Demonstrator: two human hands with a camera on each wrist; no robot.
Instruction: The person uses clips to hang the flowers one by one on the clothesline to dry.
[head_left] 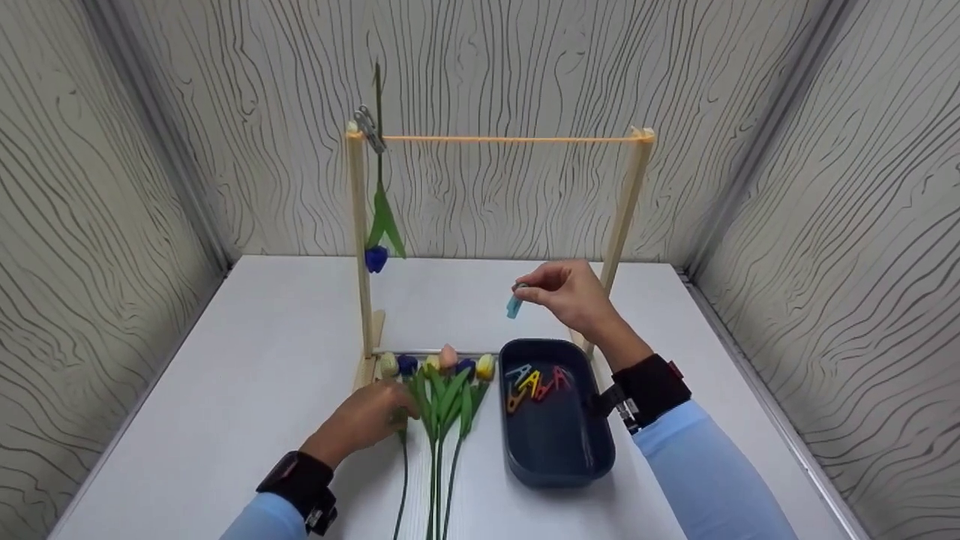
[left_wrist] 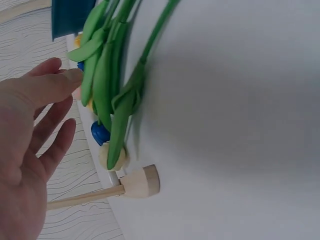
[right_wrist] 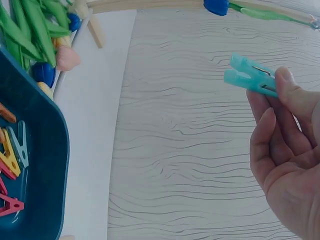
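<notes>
Between thumb and fingers my right hand (head_left: 570, 296) pinches a turquoise clothespin (right_wrist: 252, 77), held in the air beyond the dark blue bin (head_left: 555, 442). My left hand (head_left: 367, 412) hovers by the left side of a bunch of artificial tulips (head_left: 450, 405); in the left wrist view its fingers are loosely bent and hold nothing. The tulips lie on the table, with yellow, blue, pink and cream heads pointing away from me. A blue tulip (head_left: 377, 259) hangs head down from an orange string (head_left: 510, 139), clipped by a grey clothespin (head_left: 370, 129).
Several coloured clothespins (head_left: 532, 382) lie inside the bin. A wooden frame's left post (head_left: 360, 247) and right post (head_left: 628, 210) carry the string. Patterned walls (head_left: 510, 67) surround the white table (head_left: 247, 352) at the back and sides.
</notes>
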